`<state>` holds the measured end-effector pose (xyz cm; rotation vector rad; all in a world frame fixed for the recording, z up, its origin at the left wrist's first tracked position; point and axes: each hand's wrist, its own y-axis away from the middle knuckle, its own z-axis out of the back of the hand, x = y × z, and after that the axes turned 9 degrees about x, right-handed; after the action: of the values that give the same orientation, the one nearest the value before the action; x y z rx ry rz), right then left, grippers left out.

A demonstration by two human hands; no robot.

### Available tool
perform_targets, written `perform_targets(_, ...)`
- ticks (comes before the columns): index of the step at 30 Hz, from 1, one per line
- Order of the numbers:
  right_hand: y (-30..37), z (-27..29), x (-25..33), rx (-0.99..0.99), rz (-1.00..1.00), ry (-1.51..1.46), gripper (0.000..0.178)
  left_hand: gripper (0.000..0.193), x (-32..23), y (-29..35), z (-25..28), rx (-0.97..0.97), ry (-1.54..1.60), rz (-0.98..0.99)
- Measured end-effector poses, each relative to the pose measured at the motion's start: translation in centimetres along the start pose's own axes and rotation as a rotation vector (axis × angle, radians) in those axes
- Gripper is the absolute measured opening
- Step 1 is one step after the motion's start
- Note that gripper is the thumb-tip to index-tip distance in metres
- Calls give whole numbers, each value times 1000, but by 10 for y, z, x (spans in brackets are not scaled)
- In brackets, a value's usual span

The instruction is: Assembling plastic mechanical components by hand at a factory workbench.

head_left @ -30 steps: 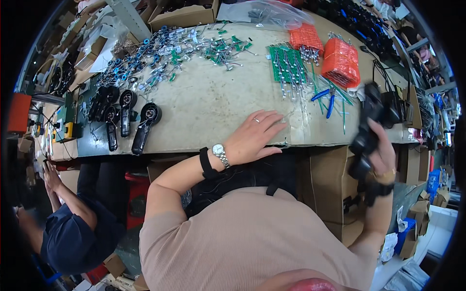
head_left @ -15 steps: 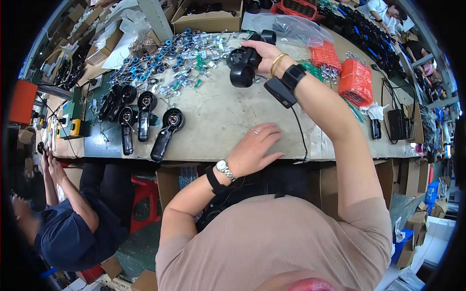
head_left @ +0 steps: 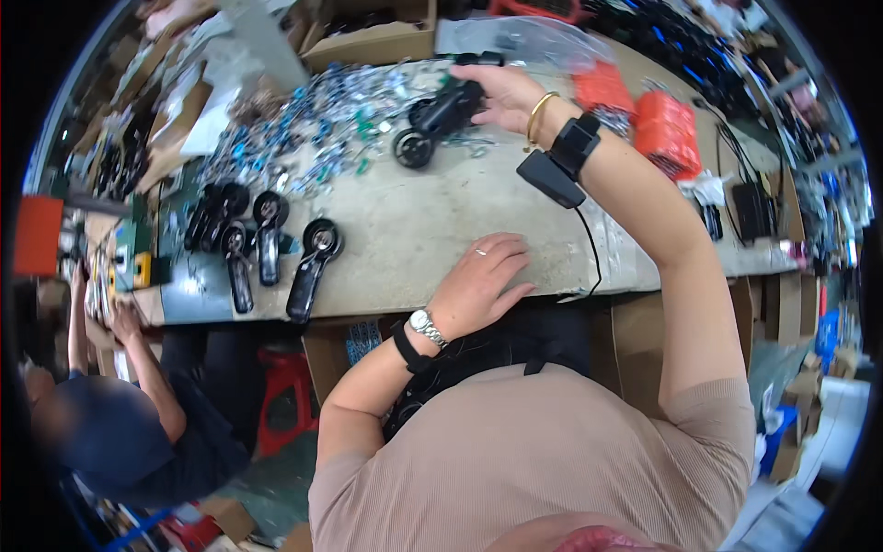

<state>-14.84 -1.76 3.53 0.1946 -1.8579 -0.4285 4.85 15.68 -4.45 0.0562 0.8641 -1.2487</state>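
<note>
My right hand [head_left: 506,97] is at the far middle of the bench, its fingers round a black round-headed housing with a handle [head_left: 414,147], somewhat blurred. Other black parts lie against it, and how many the hand holds is hard to make out. With fingers spread, my left hand [head_left: 483,283] rests flat on the bench [head_left: 414,239] near its front edge and holds nothing. To its left lie several similar black housings [head_left: 315,267], round heads pointing away from me. A black box on a cable [head_left: 550,179] hangs from my right wrist strap.
A heap of small wired parts, blue and silver [head_left: 322,120], covers the far left of the bench. Red-wrapped bundles [head_left: 667,133] stand at the right, beyond them black cables. A cardboard box [head_left: 368,41] is at the back. A co-worker [head_left: 120,432] sits at the left.
My right hand has shifted slightly, and the black housing has swung so its round head points toward the near left. My left hand stays put. The view has tilted a little.
</note>
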Motion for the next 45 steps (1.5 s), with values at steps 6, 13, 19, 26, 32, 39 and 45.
perform_targets(6, 132, 89, 1, 134, 348, 118, 35, 31, -4, -3, -8, 56, -51, 67)
perform_targets(13, 401, 284, 14, -744, 692, -78, 22, 27, -15, -19, -14, 123, -132, 73)
perform_targets(19, 542, 528, -244, -1002, -25, 177, 24, 29, -30, -37, -25, 196, 98, 216)
perform_targets(26, 559, 522, -405, -912, -1047, 444, 72, 32, -46, -69, -56, 397, 4, 161)
perform_targets(32, 557, 558, -437, -950, -1039, 171, 103, 33, -43, -63, -66, 362, -203, 77)
perform_targets(39, 543, 621, -526, -1236, -953, 302, 111, 35, -44, -71, -71, 342, -240, 99)
perform_targets(45, 538, 643, -493, -1016, -1034, 168, 104, 37, -50, -67, -72, 334, -294, 137)
